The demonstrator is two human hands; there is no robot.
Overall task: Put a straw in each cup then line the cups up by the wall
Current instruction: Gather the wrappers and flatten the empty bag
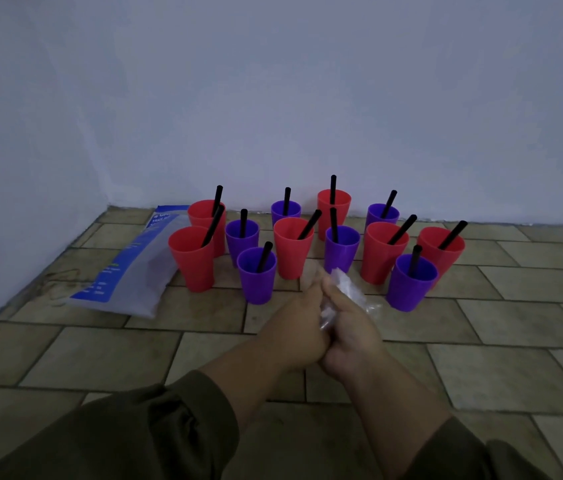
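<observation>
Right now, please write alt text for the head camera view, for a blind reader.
The left hand and right hand together hold a crumpled clear plastic wrapper above a tiled floor. Beyond them six red cups and six purple cups stand loosely clustered near a pale wall, each holding a black straw. A blue and white bag lies left of them.

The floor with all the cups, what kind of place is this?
Probably the corner of a plain indoor room, maybe in a home. The floor is tiled, bare painted walls meet at the left, and the cups stand on the floor, not on a table.
</observation>
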